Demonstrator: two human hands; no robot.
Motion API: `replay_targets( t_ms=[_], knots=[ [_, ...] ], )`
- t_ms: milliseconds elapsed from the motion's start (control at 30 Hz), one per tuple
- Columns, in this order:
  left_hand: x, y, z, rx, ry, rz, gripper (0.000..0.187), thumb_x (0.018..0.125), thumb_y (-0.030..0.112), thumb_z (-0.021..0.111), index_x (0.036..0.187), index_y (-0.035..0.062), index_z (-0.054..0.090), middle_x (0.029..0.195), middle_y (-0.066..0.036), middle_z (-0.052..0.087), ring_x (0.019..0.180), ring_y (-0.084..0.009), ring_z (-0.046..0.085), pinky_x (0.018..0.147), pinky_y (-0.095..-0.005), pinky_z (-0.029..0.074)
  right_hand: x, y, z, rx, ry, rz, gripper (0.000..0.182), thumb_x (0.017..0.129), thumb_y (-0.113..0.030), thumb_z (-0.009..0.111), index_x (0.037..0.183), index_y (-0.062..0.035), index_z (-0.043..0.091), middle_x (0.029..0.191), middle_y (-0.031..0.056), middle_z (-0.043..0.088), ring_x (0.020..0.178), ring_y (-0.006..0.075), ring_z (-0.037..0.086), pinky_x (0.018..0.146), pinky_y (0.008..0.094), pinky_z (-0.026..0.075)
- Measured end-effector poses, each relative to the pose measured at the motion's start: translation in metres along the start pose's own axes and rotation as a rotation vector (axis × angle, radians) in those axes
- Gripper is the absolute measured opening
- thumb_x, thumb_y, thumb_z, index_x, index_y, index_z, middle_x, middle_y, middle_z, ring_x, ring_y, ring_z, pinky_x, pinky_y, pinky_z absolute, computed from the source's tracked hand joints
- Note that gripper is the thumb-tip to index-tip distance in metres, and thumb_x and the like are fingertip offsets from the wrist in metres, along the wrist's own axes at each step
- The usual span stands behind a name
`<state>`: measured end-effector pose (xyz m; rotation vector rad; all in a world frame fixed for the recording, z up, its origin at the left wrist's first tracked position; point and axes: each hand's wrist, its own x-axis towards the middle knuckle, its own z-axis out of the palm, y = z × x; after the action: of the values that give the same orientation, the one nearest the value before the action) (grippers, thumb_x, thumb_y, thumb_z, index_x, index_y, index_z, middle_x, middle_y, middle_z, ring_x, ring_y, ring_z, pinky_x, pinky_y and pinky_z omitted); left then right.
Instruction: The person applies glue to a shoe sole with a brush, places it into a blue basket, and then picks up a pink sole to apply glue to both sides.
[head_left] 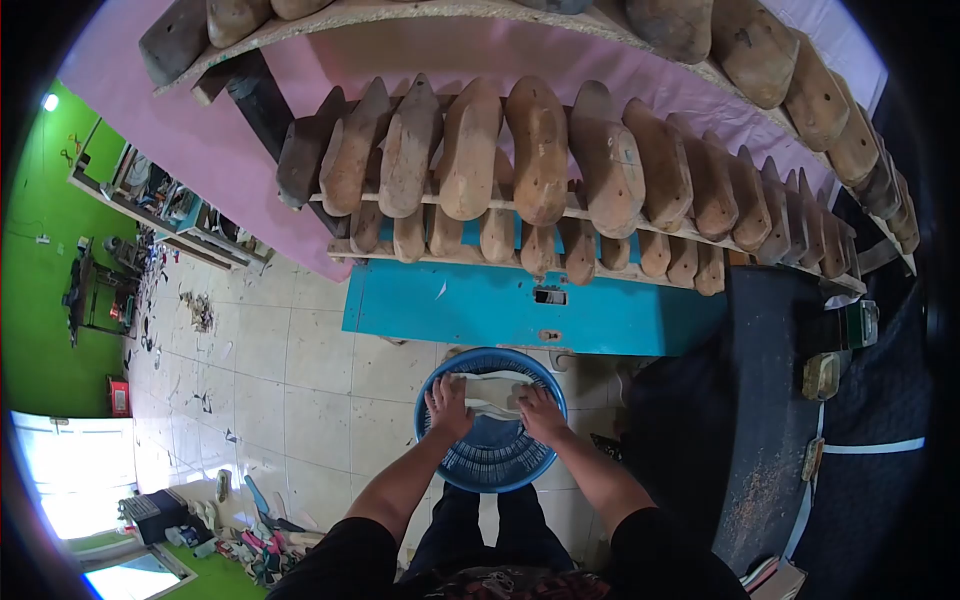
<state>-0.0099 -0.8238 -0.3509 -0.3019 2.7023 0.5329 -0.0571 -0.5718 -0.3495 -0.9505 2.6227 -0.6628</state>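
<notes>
Right now I am leaning over a round blue plastic basket with slatted sides, which is sitting on the pale tiled floor just in front of my knees. My left hand is pressing down on the left end of a pale, flat shoe sole piece lying across the basket's upper half, fingers curled over its edge. My right hand is gripping the same piece at its right end, so both hands are clamped on it, set a little apart from each other. Beyond the basket a turquoise wooden panel is standing against the wall, and above it a slatted wooden rack is holding rows of brown wooden shoe lasts, toes pointing down. To my right a dark worn workbench is standing close by.
</notes>
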Motion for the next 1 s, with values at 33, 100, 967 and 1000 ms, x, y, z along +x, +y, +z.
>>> replay_targets(
  t_ms=[33, 100, 967, 1000],
  knots=[
    [-0.005, -0.002, 0.004, 0.085, -0.037, 0.073, 0.085, 0.087, 0.035, 0.065, 0.158, 0.0166, 0.023, 0.157, -0.019, 0.021, 0.147, -0.0443, 0.019, 0.115, -0.0629, 0.021, -0.001, -0.005, -0.006, -0.104, -0.031, 0.015, 0.041, 0.083, -0.011, 0.067, 0.122, -0.001, 0.059, 0.135, 0.0155, 0.047, 0.131, 0.0353, 0.043, 0.107, 0.0476, 0.04],
    [-0.002, -0.001, 0.004, 0.173, -0.071, 0.153, 0.087, 0.086, 0.037, 0.066, 0.158, 0.0173, 0.022, 0.159, -0.017, 0.017, 0.148, -0.0447, 0.016, 0.117, -0.0629, 0.02, 0.002, -0.009, -0.008, -0.21, -0.056, 0.037, 0.045, 0.081, -0.013, 0.069, 0.122, -0.0013, 0.058, 0.136, 0.0145, 0.046, 0.132, 0.0345, 0.042, 0.108, 0.0479, 0.038],
    [-0.027, 0.041, -0.017, 0.429, -0.435, 0.059, 0.094, 0.09, 0.052, 0.057, 0.163, 0.0274, 0.002, 0.167, -0.022, -0.007, 0.154, -0.0437, -0.006, 0.117, -0.0677, -0.002, -0.051, -0.035, -0.029, 0.04, 0.122, 0.184, 0.056, 0.075, -0.008, 0.067, 0.13, -0.0036, 0.057, 0.147, 0.0203, 0.042, 0.139, 0.0421, 0.038, 0.115, 0.0513, 0.035],
    [-0.031, 0.041, -0.018, 0.421, -0.417, 0.068, 0.094, 0.09, 0.052, 0.057, 0.163, 0.0274, 0.002, 0.167, -0.022, -0.007, 0.154, -0.0437, -0.006, 0.117, -0.0677, -0.002, -0.061, -0.04, -0.04, 0.059, 0.13, 0.157, 0.055, 0.075, -0.007, 0.066, 0.129, -0.0036, 0.057, 0.146, 0.0205, 0.043, 0.138, 0.0425, 0.039, 0.115, 0.0504, 0.035]
  ],
)
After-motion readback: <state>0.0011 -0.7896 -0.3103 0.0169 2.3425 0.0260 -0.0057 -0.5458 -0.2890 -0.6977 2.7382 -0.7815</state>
